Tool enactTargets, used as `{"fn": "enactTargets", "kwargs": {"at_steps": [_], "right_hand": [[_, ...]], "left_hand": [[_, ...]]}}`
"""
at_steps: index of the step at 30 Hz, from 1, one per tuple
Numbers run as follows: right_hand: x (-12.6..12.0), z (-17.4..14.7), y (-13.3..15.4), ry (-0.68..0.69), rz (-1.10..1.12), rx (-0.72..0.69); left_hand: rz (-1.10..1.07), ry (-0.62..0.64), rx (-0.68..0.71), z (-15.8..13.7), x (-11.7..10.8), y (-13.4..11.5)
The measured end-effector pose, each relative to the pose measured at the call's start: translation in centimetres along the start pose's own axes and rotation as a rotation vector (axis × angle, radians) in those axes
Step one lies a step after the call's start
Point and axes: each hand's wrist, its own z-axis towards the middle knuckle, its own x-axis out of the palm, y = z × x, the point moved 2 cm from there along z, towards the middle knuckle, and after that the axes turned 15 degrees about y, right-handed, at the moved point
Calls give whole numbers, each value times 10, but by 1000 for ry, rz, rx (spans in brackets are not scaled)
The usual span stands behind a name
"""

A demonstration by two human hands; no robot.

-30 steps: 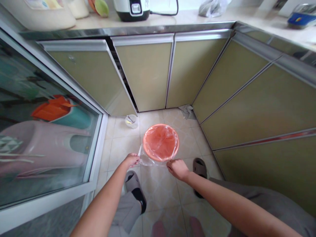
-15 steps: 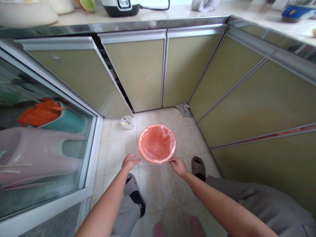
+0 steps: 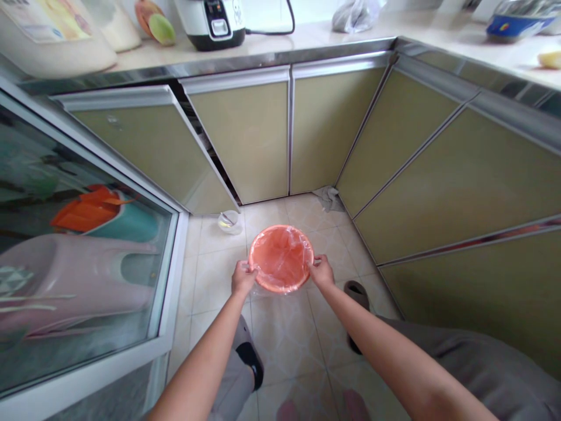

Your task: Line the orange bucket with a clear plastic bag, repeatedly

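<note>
An orange bin (image 3: 280, 257) stands on the tiled floor between my feet and the cabinets. Clear plastic film, seemingly a bag (image 3: 287, 287), lines its inside and hangs over the near rim. My left hand (image 3: 243, 277) grips the rim on the left, thumb on top. On the opposite side, my right hand (image 3: 321, 271) pinches the rim, with its fingers curled at the outer edge. How much film lies under the fingers of each hand is hidden.
A small clear tub (image 3: 230, 222) sits beside the ajar cabinet door (image 3: 131, 152). A grey cloth (image 3: 328, 199) lies in the corner. At left is a glass door (image 3: 173, 280). On the counter stands a rice cooker (image 3: 214, 23).
Both hands have moved up along the bin's sides, from its near edge to the left and right of the rim. The view has tilted slightly upward.
</note>
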Motion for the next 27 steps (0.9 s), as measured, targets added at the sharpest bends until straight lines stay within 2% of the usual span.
{"fn": "enactTargets", "kwargs": {"at_steps": [4,7,13,19,22,24,25,27], "right_hand": [[0,-11,-7,10,19,42],[7,-41,-23,41,65,107],[44,-119,-58,325,258,325],[63,-167,-58,501,495,543],[62,-185,-49,640,561,650],[55,-193,-42,774,513,688],[48,-196,-37,831,454,677],[25,-197,-27,856,294,545]], "left_hand": [[-2,29,-11,0,-1,-2],[-9,74,0,3,-3,-7],[-9,142,89,6,0,-13],[29,206,219,1,14,-23],[211,156,313,-14,4,-43],[371,133,377,-32,-8,-62],[441,146,400,-43,-14,-71],[548,224,419,-71,-22,-84]]}}
